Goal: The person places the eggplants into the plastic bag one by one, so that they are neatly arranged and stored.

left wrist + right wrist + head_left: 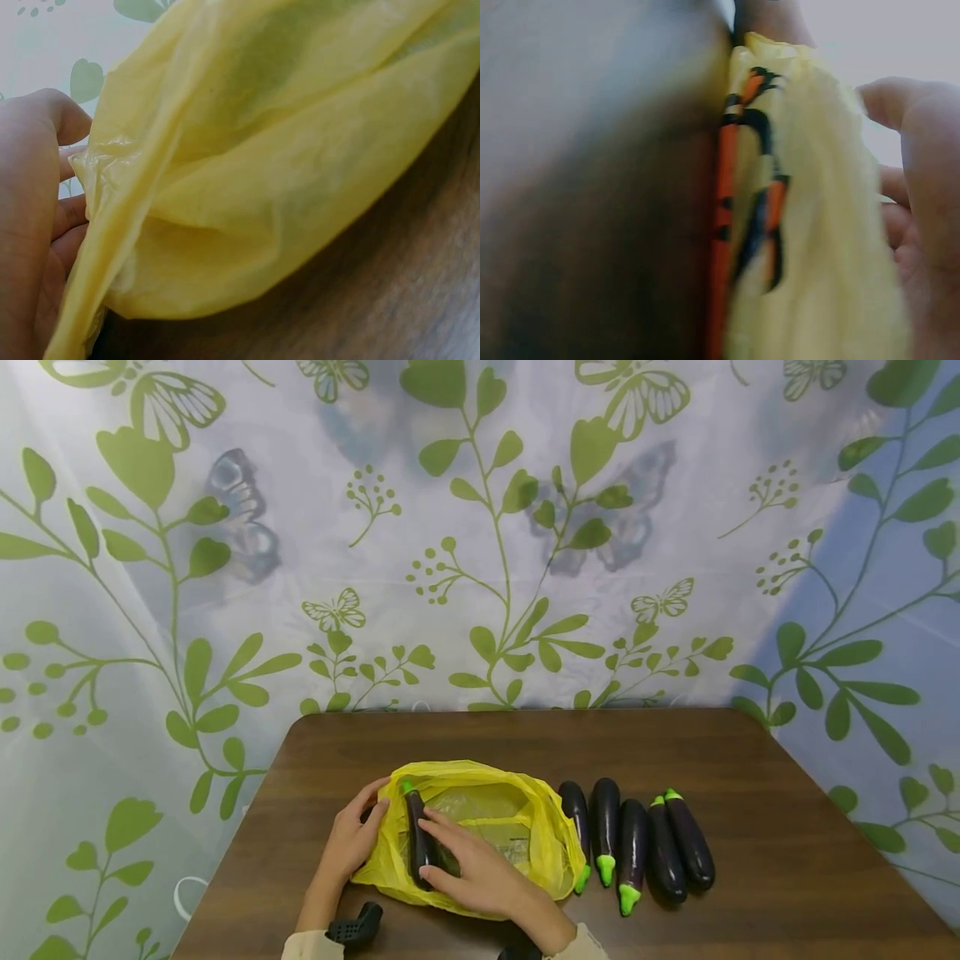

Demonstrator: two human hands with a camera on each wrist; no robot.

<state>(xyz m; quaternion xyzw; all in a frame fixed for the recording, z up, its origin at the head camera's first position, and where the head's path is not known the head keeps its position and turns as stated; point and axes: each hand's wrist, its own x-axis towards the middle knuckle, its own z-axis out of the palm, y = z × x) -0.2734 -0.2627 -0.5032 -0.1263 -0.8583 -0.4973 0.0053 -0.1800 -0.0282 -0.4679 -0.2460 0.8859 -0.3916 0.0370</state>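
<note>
Head cam is showing a yellow bag [555,837] sitting mouth-up on a brown table [787,877], so I'm treating that mouth as the clock. 1 eggplant [417,839] is lying slanted inside at 9 o'clock, its green cap [407,787] poking up near the rim at 10. The left hand [352,835] is gripping the rim at 9, and left wrist view is looking consistent, with plastic bunching between thumb and fingers. The right hand [480,864] is crossing the rim around 5, thumb and fingers spreading apart and touching the eggplant. Can't tell if they're carrying any weight; right wrist view is coming out blurry, mostly showing orange-and-black print [761,187] on plastic. 5 loose eggplants [632,852] are lying in a row out at 3, the nearest sitting so close to the bag that I can't tell if it's touching.

What I'd be worrying about:

1. Mouth folding in. That plastic is looking floppy, and the left hand seems to be doing most of the holding, so a slack grip could close it.
2. Cap snagging. It's sitting so near the rim that a careless lift could catch or tear the edge.
3. Right wrist dragging the rim toward 6 and tipping the bag.
4. Bag sliding toward 3 and sending those smooth, round loose eggplants rolling.
</note>
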